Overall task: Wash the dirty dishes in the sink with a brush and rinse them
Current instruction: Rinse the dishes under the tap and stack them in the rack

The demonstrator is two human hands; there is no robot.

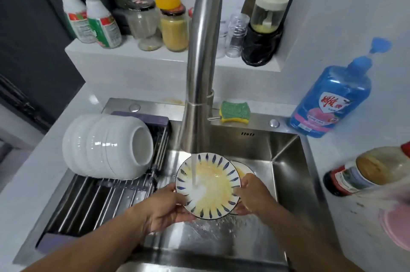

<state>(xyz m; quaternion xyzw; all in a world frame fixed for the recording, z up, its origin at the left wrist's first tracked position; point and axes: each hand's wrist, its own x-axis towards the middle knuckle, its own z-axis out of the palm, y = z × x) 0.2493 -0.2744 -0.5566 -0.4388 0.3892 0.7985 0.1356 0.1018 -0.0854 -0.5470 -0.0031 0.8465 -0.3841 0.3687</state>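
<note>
Holding a patterned plate (208, 185) between both hands over the sink (288, 161), the person keeps it face up under the water stream (195, 172) that falls from the faucet (204, 61) onto its left half. The left hand (164, 209) grips the near-left rim, thumb on top and fingers curled beneath; the right hand (253, 196) pinches the right rim the same way, so neither hand is free. A yellow film covers most of the plate's well, so it looks only wetted, not yet scrubbed. A second plate (244, 168), also yellowed, lies lower in the basin, partly hidden behind the first and the right hand. No brush shows in view; the only scrubber visible is a green and yellow sponge (235, 111) on the back ledge, beyond the plate and just right of the faucet base, its long side running along the ledge. It lies nearer the right hand, which would likely have to let go and reach forward past the spout while the left carries the plate alone. White bowls (106, 149) rest on their sides on the rack (99, 200) at the left, and a blue detergent bottle (330, 103) stands on the counter at the right.
</note>
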